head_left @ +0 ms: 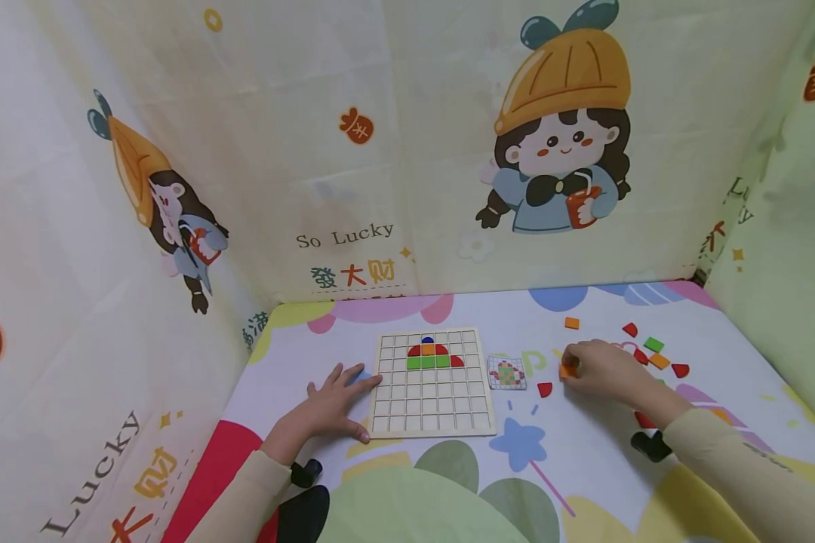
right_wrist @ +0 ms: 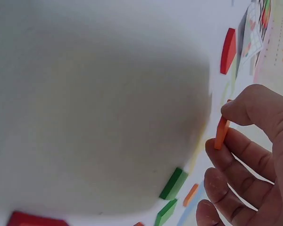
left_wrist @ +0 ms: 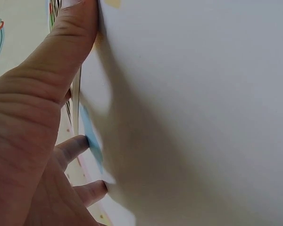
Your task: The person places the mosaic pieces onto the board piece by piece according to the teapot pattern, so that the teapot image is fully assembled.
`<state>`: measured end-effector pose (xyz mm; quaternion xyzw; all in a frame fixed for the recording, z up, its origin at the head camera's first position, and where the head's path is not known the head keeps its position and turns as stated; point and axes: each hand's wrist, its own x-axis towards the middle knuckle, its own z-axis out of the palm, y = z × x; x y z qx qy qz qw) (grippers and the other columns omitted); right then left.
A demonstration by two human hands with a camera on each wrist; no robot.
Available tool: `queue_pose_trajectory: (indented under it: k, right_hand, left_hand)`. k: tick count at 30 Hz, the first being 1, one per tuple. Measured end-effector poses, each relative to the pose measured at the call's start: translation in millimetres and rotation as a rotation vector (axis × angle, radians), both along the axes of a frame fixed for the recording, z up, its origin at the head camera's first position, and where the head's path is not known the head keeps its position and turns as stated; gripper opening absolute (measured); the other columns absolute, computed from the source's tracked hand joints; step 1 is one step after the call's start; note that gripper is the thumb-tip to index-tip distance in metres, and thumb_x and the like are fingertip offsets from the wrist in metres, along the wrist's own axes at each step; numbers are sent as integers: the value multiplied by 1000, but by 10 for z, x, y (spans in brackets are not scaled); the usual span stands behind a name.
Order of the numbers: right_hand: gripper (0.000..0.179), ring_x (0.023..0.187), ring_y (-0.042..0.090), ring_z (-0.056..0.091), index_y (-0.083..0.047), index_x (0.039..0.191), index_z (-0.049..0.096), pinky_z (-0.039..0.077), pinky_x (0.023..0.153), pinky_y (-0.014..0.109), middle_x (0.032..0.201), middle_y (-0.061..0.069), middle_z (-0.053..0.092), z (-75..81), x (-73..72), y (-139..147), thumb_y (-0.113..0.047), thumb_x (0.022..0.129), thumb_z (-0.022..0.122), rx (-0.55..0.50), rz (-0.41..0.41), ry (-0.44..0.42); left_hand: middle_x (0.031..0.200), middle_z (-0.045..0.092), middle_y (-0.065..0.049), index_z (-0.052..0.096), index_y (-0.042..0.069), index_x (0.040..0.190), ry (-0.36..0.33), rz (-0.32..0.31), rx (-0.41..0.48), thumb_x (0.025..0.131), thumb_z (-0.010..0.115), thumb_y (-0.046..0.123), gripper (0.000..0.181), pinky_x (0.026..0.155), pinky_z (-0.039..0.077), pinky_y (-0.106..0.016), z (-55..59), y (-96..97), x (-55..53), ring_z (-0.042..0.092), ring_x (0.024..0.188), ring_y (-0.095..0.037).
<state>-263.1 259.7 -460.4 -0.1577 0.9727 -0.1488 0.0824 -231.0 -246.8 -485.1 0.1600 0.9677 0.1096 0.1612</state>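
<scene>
Orange block (right_wrist: pixel 221 134): right of the gridded board (head_left: pixel 421 407), beyond the picture card (head_left: pixel 507 373), pinched by the right hand (head_left: pixel 598 369) between thumb and fingertips. Seen nearly edge-on at wrist; narrow grip probably suits so thin a piece. Contact with table: cannot tell

Left hand (head_left: pixel 333 407) grips nothing; fingers spread, index at board's left edge, thumb by near-left corner, likely to steady it. Card just beside board, presumably for easy comparison. Coloured pieces sit in the board's far rows; loose red piece (head_left: pixel 545 390) and green piece (head_left: pixel 654 345) lie right of the card, apparently within right-hand reach

Pose: right forearm slants in from near right, knuckles up, fingers bent; left forearm from near left, palm low
</scene>
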Motion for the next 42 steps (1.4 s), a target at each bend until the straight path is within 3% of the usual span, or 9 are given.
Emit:
queue_pose_trajectory:
  k: [7,13,22,32,42]
  right_hand:
    - [26,79,18,55,-13,99,73,51,67,32,90,-1,67,89,5,-152,-27,82,85,-19,24,8]
    - [26,80,16,56,-16,98,74,50,68,31,93,-2,67,83,-44,-304,-33,82,86,-30,39,30]
    - [20,78,15,54,-18,98,75,49,67,28,90,-4,65,53,-105,-496,-26,81,83,-50,69,55]
    - [21,77,13,55,-19,93,72,48,67,28,88,-7,68,69,-133,-719,-30,83,86,-103,84,66]
    - [21,68,12,51,-22,84,65,43,57,27,74,-9,60,78,-156,-970,-29,86,85,-166,91,47]
  left_hand:
    - [172,22,-6,39,44,158,-12,5,-5,63,89,64,109,103,14,-91,15,2,9,10,157,-50]
    - [172,22,-6,39,43,158,-18,10,-1,64,89,63,109,104,13,-91,30,3,6,9,157,-50]
    - [172,23,-6,39,44,158,-6,5,-1,63,89,64,109,103,14,-91,17,12,6,10,157,-50]
    - [172,23,-6,39,44,157,-7,5,6,63,89,65,109,103,14,-92,10,-2,2,10,157,-50]
    - [172,23,-5,39,45,157,4,10,-1,63,88,65,108,104,15,-91,-8,-2,9,10,158,-49]
